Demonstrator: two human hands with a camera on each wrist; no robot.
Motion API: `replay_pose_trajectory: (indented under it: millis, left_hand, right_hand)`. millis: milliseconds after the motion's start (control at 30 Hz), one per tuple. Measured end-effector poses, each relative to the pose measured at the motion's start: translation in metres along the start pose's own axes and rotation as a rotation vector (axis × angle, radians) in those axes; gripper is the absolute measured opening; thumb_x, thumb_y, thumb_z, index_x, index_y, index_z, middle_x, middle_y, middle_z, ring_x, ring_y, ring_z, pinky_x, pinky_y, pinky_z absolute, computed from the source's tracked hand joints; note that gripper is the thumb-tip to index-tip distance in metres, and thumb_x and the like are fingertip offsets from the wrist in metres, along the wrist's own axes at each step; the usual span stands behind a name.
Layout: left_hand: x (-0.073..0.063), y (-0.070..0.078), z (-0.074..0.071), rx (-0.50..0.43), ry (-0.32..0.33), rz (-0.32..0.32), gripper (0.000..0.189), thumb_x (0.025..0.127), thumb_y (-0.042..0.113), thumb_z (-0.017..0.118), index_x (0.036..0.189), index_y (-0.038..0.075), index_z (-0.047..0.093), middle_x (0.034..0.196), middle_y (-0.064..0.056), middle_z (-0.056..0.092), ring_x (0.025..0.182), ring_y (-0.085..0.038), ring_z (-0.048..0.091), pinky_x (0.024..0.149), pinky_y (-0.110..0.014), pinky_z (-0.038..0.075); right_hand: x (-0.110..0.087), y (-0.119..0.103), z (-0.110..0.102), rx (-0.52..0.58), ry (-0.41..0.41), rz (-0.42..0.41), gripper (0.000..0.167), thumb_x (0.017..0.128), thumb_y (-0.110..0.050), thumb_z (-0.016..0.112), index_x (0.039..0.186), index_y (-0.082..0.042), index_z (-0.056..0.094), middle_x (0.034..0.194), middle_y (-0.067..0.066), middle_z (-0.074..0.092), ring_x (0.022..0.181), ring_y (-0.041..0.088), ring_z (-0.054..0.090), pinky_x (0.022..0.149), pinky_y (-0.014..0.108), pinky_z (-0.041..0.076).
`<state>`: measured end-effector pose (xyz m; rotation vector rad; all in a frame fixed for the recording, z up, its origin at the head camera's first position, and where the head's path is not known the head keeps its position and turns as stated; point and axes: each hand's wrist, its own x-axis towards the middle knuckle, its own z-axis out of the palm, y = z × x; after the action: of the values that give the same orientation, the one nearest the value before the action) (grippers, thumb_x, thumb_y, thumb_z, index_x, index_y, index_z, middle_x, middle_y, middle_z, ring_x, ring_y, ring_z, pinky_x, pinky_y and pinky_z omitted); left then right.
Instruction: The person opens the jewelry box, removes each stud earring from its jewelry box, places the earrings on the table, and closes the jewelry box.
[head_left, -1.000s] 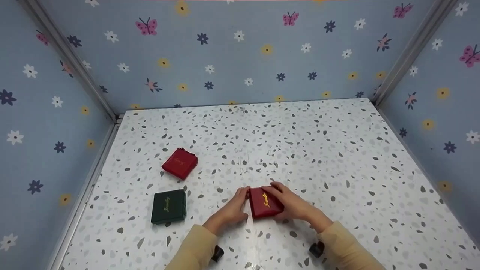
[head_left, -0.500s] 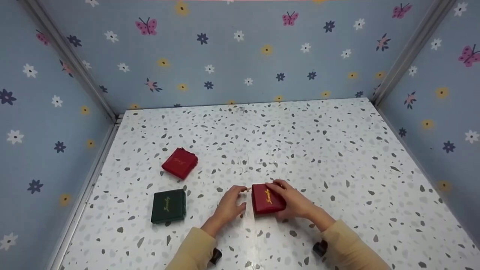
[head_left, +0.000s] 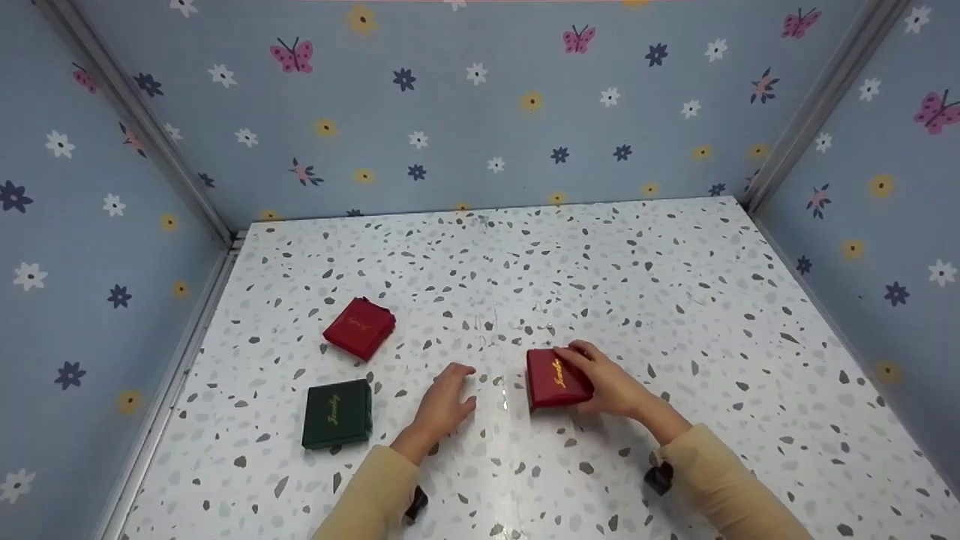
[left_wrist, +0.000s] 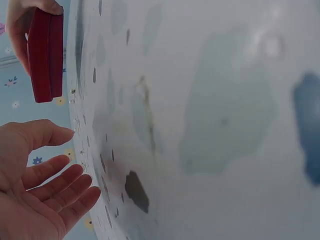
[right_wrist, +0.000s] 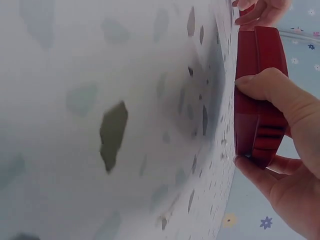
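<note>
My right hand (head_left: 613,384) grips a red jewelry box (head_left: 549,379) with gold lettering on its lid, right of the middle of the table. In the right wrist view, the thumb lies along one side of the red box (right_wrist: 250,112) and the fingers along the opposite side, close over the tabletop. My left hand (head_left: 442,401) is apart from that box, to its left, and holds nothing. Its fingers are loosely bent and spread in the left wrist view, palm (left_wrist: 30,210) showing. Part of the box is hidden under the right fingers.
A dark green jewelry box (head_left: 335,412) lies to the left of my left hand. Behind it sits a second red jewelry box (head_left: 360,328), turned at an angle. Blue flowered walls (head_left: 480,112) border the speckled table (head_left: 675,300) at the back and sides.
My right hand has moved the red jewelry box to the right and farther back. My left hand has come off the box and drawn away to the left.
</note>
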<state>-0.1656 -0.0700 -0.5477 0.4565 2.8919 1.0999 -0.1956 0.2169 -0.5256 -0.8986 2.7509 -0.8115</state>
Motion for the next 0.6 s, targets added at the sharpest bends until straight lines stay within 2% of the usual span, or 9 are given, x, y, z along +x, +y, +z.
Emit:
replay_pose_trajectory:
  millis: [167, 333, 500, 600]
  left_hand:
    - [0.004, -0.006, -0.006, 0.016, 0.001, -0.013, 0.040, 0.078, 0.006, 0.062, 0.116, 0.000, 0.049, 0.112, -0.011, 0.049, 0.107, -0.025, 0.048, 0.093, -0.036, 0.036]
    - [0.006, -0.009, -0.011, 0.041, -0.010, -0.032, 0.043, 0.078, 0.008, 0.064, 0.117, 0.000, 0.048, 0.112, -0.011, 0.048, 0.100, -0.023, 0.050, 0.089, -0.036, 0.039]
    - [0.009, -0.007, -0.014, 0.027, -0.053, -0.074, 0.054, 0.075, 0.010, 0.068, 0.122, 0.000, 0.044, 0.119, -0.011, 0.044, 0.102, -0.023, 0.048, 0.089, -0.035, 0.039]
    - [0.012, -0.004, -0.015, 0.010, -0.077, -0.066, 0.065, 0.073, 0.012, 0.071, 0.127, 0.000, 0.039, 0.125, -0.013, 0.040, 0.108, -0.025, 0.046, 0.092, -0.035, 0.037]
  right_hand:
    - [0.002, 0.007, -0.007, 0.022, 0.007, 0.025, 0.091, 0.058, -0.009, 0.080, 0.136, -0.013, 0.034, 0.132, 0.018, 0.030, 0.109, 0.031, 0.040, 0.085, 0.042, 0.040]
    - [0.005, 0.007, -0.010, 0.022, -0.006, 0.046, 0.090, 0.059, -0.009, 0.080, 0.137, -0.013, 0.034, 0.133, 0.017, 0.030, 0.109, 0.032, 0.040, 0.086, 0.043, 0.040]
    - [0.010, 0.003, -0.008, 0.012, -0.023, 0.053, 0.090, 0.059, -0.009, 0.078, 0.137, -0.013, 0.033, 0.134, 0.017, 0.029, 0.111, 0.033, 0.040, 0.086, 0.044, 0.040]
    - [0.015, -0.001, -0.005, 0.017, -0.032, 0.042, 0.091, 0.058, -0.008, 0.078, 0.137, -0.013, 0.033, 0.134, 0.018, 0.028, 0.112, 0.033, 0.040, 0.086, 0.044, 0.040]
